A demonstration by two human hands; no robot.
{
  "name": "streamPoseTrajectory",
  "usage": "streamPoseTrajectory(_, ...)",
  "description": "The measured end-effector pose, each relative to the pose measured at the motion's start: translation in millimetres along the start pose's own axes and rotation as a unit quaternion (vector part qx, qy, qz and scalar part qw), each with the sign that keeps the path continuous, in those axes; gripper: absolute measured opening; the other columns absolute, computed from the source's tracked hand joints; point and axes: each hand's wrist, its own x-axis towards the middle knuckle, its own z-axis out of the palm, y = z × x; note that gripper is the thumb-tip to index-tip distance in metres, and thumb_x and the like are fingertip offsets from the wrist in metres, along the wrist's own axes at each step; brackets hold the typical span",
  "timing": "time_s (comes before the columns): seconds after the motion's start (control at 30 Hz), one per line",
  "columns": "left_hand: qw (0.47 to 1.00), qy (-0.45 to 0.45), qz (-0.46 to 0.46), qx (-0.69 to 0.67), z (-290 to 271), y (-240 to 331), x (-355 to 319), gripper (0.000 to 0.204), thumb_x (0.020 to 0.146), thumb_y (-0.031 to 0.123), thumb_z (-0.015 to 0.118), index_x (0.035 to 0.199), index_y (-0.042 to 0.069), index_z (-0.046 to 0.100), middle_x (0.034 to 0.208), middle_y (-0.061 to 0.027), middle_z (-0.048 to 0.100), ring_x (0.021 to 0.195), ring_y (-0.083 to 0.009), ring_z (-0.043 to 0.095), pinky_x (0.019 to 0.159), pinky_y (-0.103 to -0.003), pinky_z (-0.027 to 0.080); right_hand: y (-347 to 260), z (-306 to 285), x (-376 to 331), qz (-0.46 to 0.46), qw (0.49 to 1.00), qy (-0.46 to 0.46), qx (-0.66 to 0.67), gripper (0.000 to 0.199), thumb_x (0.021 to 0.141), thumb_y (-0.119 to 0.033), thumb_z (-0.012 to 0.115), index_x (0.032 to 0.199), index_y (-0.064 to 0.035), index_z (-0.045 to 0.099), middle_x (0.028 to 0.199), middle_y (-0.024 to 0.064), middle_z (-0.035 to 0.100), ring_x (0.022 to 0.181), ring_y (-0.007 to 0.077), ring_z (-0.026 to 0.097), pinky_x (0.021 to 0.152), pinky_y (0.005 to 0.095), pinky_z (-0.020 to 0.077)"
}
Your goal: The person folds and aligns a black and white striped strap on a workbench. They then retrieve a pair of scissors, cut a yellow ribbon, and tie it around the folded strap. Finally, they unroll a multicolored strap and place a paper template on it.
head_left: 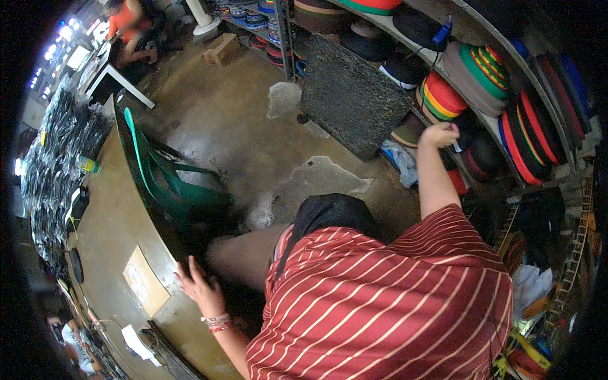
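Observation:
My left hand [201,290] is open, with fingers spread at the near edge of the brown worktable [120,221]. Beaded bracelets circle that wrist. Out to the right, my right hand [441,134] is closed in front of a shelf of wound band rolls. Whatever its fingers hold, if anything, I cannot make out; a small pale piece [457,147] shows just beneath them. Beside this hand are a red, yellow and green striped roll [441,96] and a dark roll [479,161]. A large grey and green roll [472,79] sits higher on the shelf.
A green plastic chair [180,190] stands against the worktable. On the tabletop lies a paper sheet [145,282]; shiny dark bundles [60,158] are heaped along its far side. A dark rough board [354,95] leans by the shelves. Another person [130,28] sits at the far left.

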Motion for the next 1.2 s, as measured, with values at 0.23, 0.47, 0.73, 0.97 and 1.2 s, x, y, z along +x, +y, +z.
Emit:
streamPoseTrajectory(0.23, 0.998, 0.05, -0.024, 0.023, 16, -38, -2, 0.072, 0.072, 0.0, 0.06, 0.137, 0.018, 0.037, 0.146, -0.0182, 0.02, 0.134, -0.0429, 0.018, 0.108, -0.056, 0.017, 24, 52, 96, 0.536, 0.76, -0.344, 0.128, 0.1, 0.069, -0.061, 0.065, 0.136, -0.007, 0.015, 0.123, 0.0217, 0.048, 0.106, 0.038, 0.053, 0.083, 0.0521, 0.0475)
streamPoseTrajectory(0.47, 0.994, 0.096, -0.009, -0.045, 14, -32, -5, 0.067, 0.075, 0.007, 0.065, 0.135, 0.017, 0.039, 0.145, -0.0181, 0.022, 0.134, -0.0426, 0.017, 0.109, -0.052, 0.018, 6, 91, 82, 0.558, 0.761, -0.158, 0.292, 0.1, 0.063, -0.039, 0.078, 0.136, -0.0162, 0.013, 0.135, 0.0088, 0.034, 0.115, 0.0339, 0.044, 0.084, 0.055, 0.0468)
streamPoseTrajectory(0.73, 0.994, 0.073, 0.006, -0.086, 11, -18, -5, 0.063, 0.074, 0.004, 0.065, 0.133, 0.014, 0.042, 0.143, -0.0214, 0.024, 0.132, -0.0399, 0.023, 0.108, -0.048, 0.022, -55, -20, 55, 0.574, 0.687, -0.21, 0.392, 0.053, 0.076, -0.055, 0.051, 0.115, -0.0198, 0.049, 0.122, 0.0017, 0.048, 0.103, 0.0197, 0.044, 0.07, 0.0377, 0.0443)
streamPoseTrajectory(0.97, 0.979, 0.076, 0.041, -0.185, -4, 2, 0, 0.045, 0.078, 0.004, 0.062, 0.122, 0.008, 0.052, 0.136, -0.0177, 0.037, 0.128, -0.0353, 0.033, 0.106, -0.041, 0.029, -128, -145, -49, 0.528, 0.562, -0.417, 0.481, 0.05, 0.079, -0.035, 0.066, 0.121, -0.0172, 0.046, 0.124, 0.0043, 0.048, 0.108, 0.0248, 0.047, 0.08, 0.045, 0.0477)
streamPoseTrajectory(1.2, 0.665, 0.029, -0.003, -0.747, -51, 50, -37, 0.091, 0.077, 0.055, 0.063, 0.143, 0.01, 0.019, 0.141, -0.0165, 0.033, 0.131, -0.0248, 0.032, 0.107, -0.038, 0.026, -217, -250, -215, 0.151, 0.286, -0.877, 0.356, 0.085, 0.076, -0.022, 0.067, 0.143, -0.0151, 0.016, 0.138, 0.0066, 0.034, 0.126, 0.0241, 0.035, 0.105, 0.0414, 0.0309)
